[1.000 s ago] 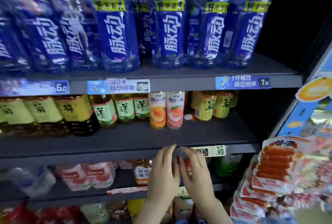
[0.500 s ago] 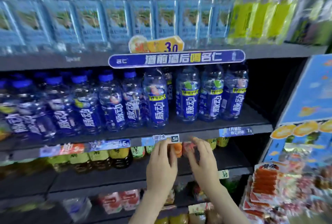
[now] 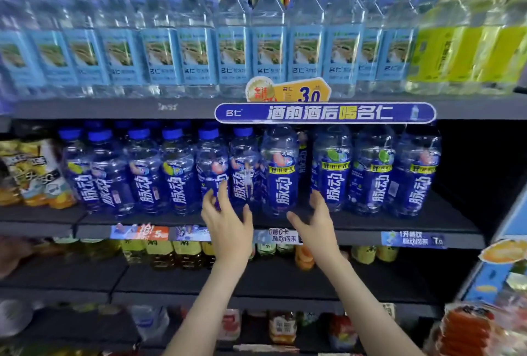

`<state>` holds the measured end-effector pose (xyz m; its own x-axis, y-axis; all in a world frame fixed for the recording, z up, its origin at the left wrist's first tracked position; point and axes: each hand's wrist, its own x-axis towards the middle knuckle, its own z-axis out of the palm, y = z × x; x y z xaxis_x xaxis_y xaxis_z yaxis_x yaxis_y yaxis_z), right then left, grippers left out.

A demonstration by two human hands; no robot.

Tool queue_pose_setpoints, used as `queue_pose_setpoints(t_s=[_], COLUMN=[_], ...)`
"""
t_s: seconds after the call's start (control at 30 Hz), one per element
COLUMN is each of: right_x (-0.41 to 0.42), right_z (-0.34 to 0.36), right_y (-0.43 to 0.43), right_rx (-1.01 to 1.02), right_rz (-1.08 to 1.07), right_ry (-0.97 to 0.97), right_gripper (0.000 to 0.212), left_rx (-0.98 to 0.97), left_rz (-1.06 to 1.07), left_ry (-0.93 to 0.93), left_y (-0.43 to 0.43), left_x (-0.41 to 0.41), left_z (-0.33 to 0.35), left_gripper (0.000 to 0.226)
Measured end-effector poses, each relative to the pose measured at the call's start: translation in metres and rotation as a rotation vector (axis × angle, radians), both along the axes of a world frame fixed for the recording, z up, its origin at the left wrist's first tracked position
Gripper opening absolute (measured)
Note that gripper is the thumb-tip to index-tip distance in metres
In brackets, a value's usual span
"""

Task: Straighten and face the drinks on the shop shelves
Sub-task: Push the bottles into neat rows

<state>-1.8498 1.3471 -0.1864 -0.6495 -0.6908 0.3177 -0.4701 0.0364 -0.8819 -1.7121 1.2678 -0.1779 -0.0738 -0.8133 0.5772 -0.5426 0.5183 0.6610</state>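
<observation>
Blue bottles (image 3: 176, 178) stand in a row on the middle shelf (image 3: 356, 224); most labels face front, but some left of centre look turned and crowded. The left hand (image 3: 228, 221) and the right hand (image 3: 316, 221) reach in with fingers spread, each side of one big bottle (image 3: 281, 176), holding nothing yet. I judge this row is hardly begun.
</observation>
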Motion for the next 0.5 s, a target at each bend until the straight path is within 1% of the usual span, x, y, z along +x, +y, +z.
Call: queue_pose_setpoints(t_s=[0.07,0.13,0.2,0.37,0.5], right_x=[0.001,0.002,0.004,0.001,-0.004], right_z=[0.003,0.007,0.008,0.006,0.004], right_y=[-0.018,-0.033,-0.045,-0.053,-0.055], right_rx=[-0.014,-0.025,-0.013,0.065,0.075], right_rz=[0.021,0.022,0.014,-0.070,-0.144], right_ry=[0.002,-0.029,-0.033,0.054,0.063], right_gripper=[0.090,0.098,0.099,0.093,0.095], left_rx=[-0.009,0.028,0.076,0.153,0.168], left_rz=[0.004,-0.026,-0.081,-0.163,-0.109], left_ry=[-0.086,-0.144,-0.155,-0.092,-0.004], left_y=[-0.016,-0.027,-0.031,-0.032,-0.035], left_x=[0.004,0.004,-0.002,-0.028,-0.049], left_z=[-0.002,-0.001,0.001,-0.001,-0.011], left_gripper=[0.068,0.069,0.070,0.076,0.077])
